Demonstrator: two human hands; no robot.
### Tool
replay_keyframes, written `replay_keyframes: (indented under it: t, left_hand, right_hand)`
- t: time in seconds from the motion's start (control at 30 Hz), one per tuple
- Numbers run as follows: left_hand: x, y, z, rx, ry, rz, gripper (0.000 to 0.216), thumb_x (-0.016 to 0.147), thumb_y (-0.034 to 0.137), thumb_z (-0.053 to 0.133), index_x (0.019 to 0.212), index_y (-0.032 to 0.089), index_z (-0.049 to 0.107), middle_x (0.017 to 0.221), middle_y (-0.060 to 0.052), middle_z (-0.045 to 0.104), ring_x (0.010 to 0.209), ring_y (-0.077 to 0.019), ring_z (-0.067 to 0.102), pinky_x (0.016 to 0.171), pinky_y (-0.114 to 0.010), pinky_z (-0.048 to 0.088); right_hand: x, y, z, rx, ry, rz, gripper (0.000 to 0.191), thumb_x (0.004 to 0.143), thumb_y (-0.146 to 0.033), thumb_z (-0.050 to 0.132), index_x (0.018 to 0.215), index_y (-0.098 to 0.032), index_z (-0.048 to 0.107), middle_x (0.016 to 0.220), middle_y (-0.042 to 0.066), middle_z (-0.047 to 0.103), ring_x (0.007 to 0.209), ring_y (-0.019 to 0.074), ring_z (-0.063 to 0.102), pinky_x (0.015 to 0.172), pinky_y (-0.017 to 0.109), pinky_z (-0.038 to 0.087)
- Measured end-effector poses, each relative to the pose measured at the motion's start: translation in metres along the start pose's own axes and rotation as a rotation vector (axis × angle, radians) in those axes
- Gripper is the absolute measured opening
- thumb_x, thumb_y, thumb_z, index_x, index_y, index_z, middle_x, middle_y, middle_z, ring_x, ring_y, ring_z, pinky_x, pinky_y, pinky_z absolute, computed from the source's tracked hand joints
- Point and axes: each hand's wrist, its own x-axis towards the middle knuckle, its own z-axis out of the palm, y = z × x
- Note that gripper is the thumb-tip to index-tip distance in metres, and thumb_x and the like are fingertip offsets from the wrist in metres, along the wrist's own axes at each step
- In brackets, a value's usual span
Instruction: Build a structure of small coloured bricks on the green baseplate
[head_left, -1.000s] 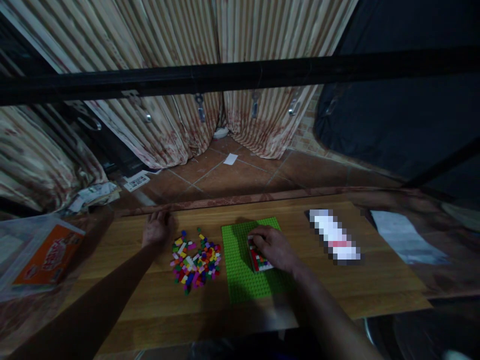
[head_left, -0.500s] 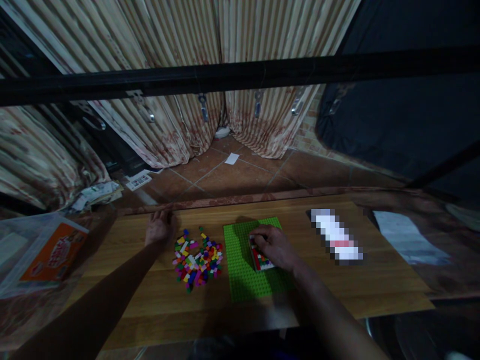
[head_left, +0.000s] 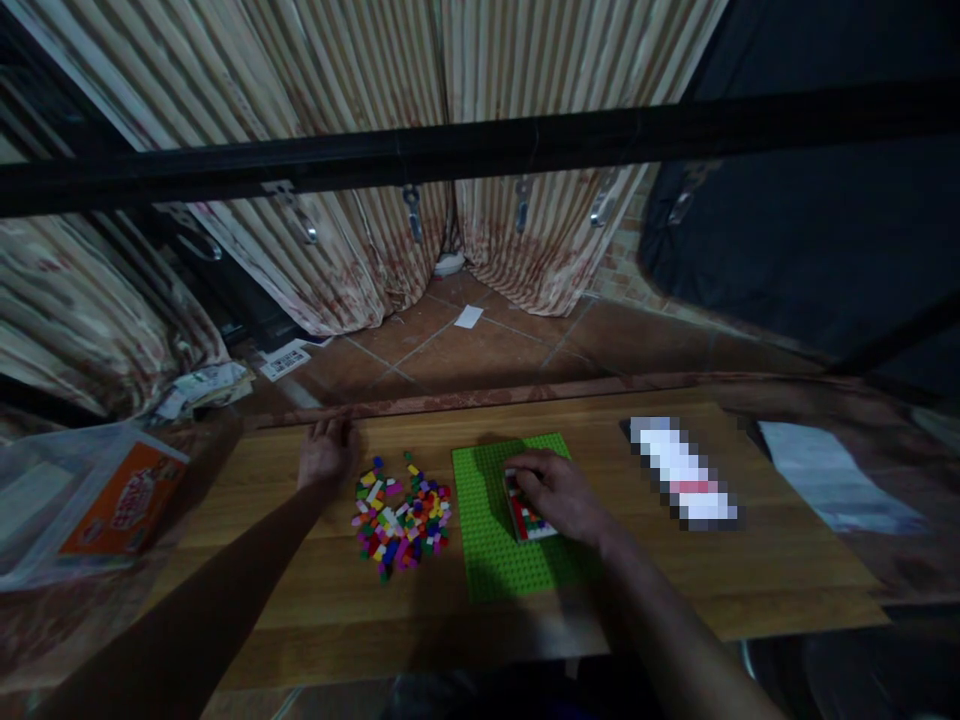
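Note:
A bright green studded baseplate (head_left: 487, 565) lies on the wooden table. On it sits a low rectangular structure of toy bricks (head_left: 520, 519), with red and white edges and mixed colours inside. My right hand (head_left: 553, 487) covers the structure's far and right parts, its fingers bent together and touching the top near the far left corner. Whatever is between those fingertips is hidden. Left of the baseplate is a loose pile of small multicoloured toy bricks (head_left: 401, 520). My left hand (head_left: 326, 455) rests by the table's far edge, left of the pile, fingers loosely apart and holding nothing.
A blurred-out flat item (head_left: 682, 475) lies on the table (head_left: 660, 580) at the right, with a whitish sheet (head_left: 832, 475) beyond. At the left stands a clear plastic box (head_left: 37, 510) with an orange label. A dark horizontal bar (head_left: 480, 145) crosses ahead, before striped curtains.
The whole view has shifted slightly, so everything appears a little farther right. Both hands keep nearly the same places, the right one still at the brick structure.

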Motion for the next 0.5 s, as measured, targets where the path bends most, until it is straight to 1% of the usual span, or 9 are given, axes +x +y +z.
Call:
replay_keyframes:
  t: [0.07,0.2,0.37,0.5]
  left_hand:
    - [0.0001,0.0001,0.0004,-0.001,-0.002,-0.006,0.042,0.088,0.035,0.037,0.118,0.014,0.058,0.121,-0.014,0.059,0.119,-0.0287,0.048,0.105,-0.043,0.037]
    - [0.0002,0.0004,0.001,-0.003,-0.001,-0.014,0.043,0.089,0.035,0.037,0.122,0.016,0.056,0.123,-0.012,0.058,0.119,-0.0285,0.048,0.106,-0.043,0.037]
    - [0.0,-0.0011,0.0044,-0.033,0.019,-0.007,0.04,0.088,0.033,0.04,0.121,0.018,0.056,0.125,-0.011,0.058,0.122,-0.0275,0.047,0.107,-0.041,0.036]
    - [-0.0002,-0.003,0.0081,-0.03,0.027,-0.026,0.039,0.088,0.033,0.04,0.119,0.016,0.058,0.123,-0.012,0.059,0.119,-0.0278,0.049,0.106,-0.042,0.037]
  right_hand:
    - [-0.0003,0.0008,0.0002,-0.008,-0.006,-0.006,0.031,0.087,-0.024,0.046,0.103,-0.022,0.073,0.105,0.006,0.072,0.101,0.0207,0.062,0.09,0.034,0.045]
    - [-0.0011,0.0007,0.0006,-0.012,-0.002,-0.013,0.029,0.087,-0.025,0.048,0.1,-0.023,0.074,0.102,0.005,0.072,0.1,0.0209,0.062,0.09,0.035,0.046]
    - [-0.0014,0.0004,0.0024,0.002,0.014,-0.011,0.029,0.088,-0.028,0.047,0.098,-0.023,0.074,0.102,0.006,0.072,0.099,0.0219,0.062,0.09,0.037,0.047]
    - [-0.0024,0.0059,0.004,0.01,0.007,-0.037,0.031,0.09,-0.031,0.045,0.099,-0.022,0.074,0.101,0.006,0.072,0.097,0.0215,0.063,0.088,0.037,0.048]
